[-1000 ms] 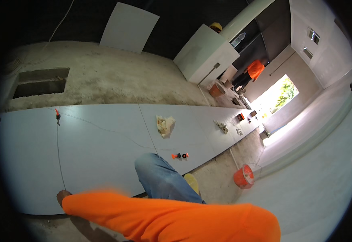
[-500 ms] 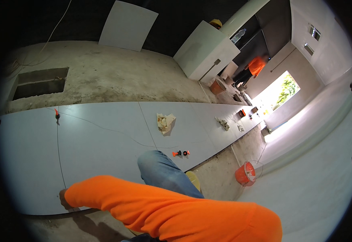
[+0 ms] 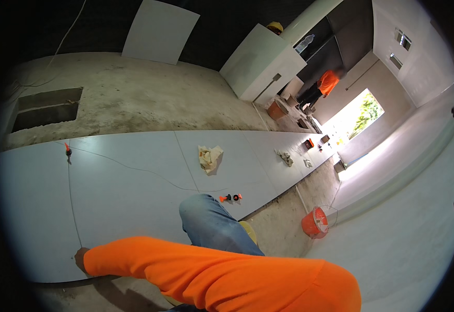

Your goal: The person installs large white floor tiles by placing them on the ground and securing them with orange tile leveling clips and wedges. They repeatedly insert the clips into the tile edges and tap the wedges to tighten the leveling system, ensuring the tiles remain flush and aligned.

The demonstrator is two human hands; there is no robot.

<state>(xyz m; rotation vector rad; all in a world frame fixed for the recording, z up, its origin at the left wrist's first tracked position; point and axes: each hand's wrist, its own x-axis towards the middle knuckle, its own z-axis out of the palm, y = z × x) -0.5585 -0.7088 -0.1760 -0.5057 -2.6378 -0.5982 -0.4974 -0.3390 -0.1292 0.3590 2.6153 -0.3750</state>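
My right arm, in an orange sleeve (image 3: 227, 273), reaches across to the left from the lower right. At its end, my right hand (image 3: 81, 259) is low over the joint between two large glossy white tiles (image 3: 128, 192), close to their near edge. Its fingers are mostly hidden, so I cannot make out what they hold, if anything. Farther along the same joint stands a small orange-and-black tile-levelling piece (image 3: 68, 151). Two similar orange-and-black pieces (image 3: 231, 197) lie beside my jeans-clad knee (image 3: 211, 221). My left hand is out of view.
Crumpled paper (image 3: 209, 159) and a rag (image 3: 285, 158) lie on the tiles, with a thin cord (image 3: 149, 170). A red bucket (image 3: 315, 222) stands by the right wall. A rectangular pit (image 3: 47, 112) opens in the concrete. Another person in orange (image 3: 328, 83) stands far off.
The view has shifted slightly. My right hand stays at the tile joint near the front edge, and its forearm sits a little lower in the picture.
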